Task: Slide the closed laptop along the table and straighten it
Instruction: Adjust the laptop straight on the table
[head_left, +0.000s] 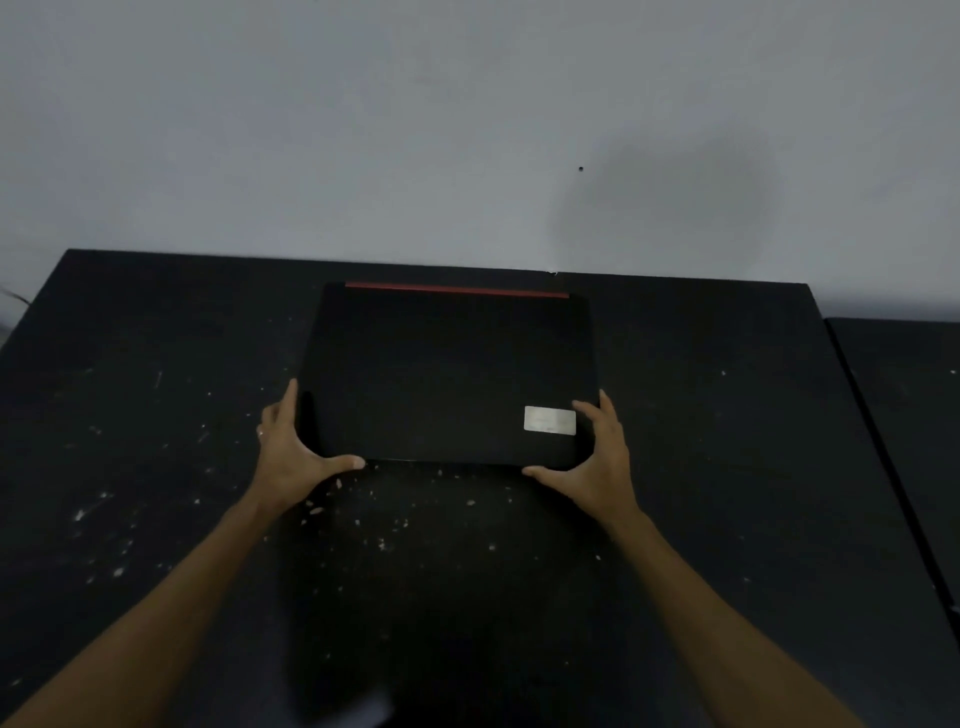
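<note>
A closed black laptop (441, 374) lies flat on the black table (156, 415), near the table's far edge. A red strip runs along its far side and a pale sticker sits near its front right corner. Its edges run almost parallel to the table's back edge. My left hand (293, 452) grips the front left corner, fingers along the left side and thumb against the front edge. My right hand (597, 457) holds the front right corner the same way, thumb on the front edge and fingers over the lid beside the sticker.
A grey wall (467, 130) rises directly behind the table's far edge. A second dark table (914, 415) adjoins on the right across a narrow gap. White flecks dot the tabletop in front of the laptop.
</note>
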